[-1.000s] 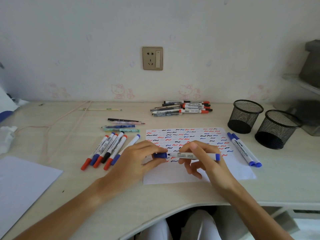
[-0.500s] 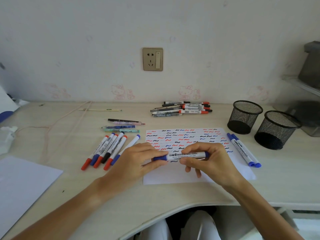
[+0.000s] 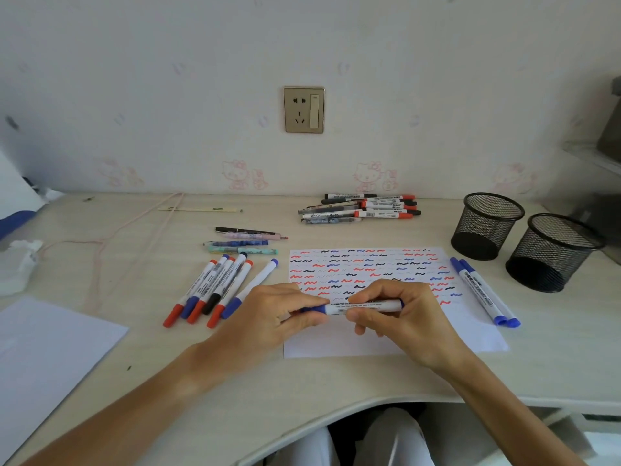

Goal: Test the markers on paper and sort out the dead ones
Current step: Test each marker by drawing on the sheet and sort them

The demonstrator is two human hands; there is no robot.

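L hand [image 3: 275, 314] pinches cap end, R hand [image 3: 400, 317] grips blue marker [image 3: 364, 307] barrel above test paper [image 3: 336, 344], w/ cap seated so it won't dry.

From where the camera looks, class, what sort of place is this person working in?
Probably a desk in a home bedroom or study: cartoon-cat wallpaper, a wall socket, two mesh pen pots and a scribbled test sheet on a pale wooden desk.
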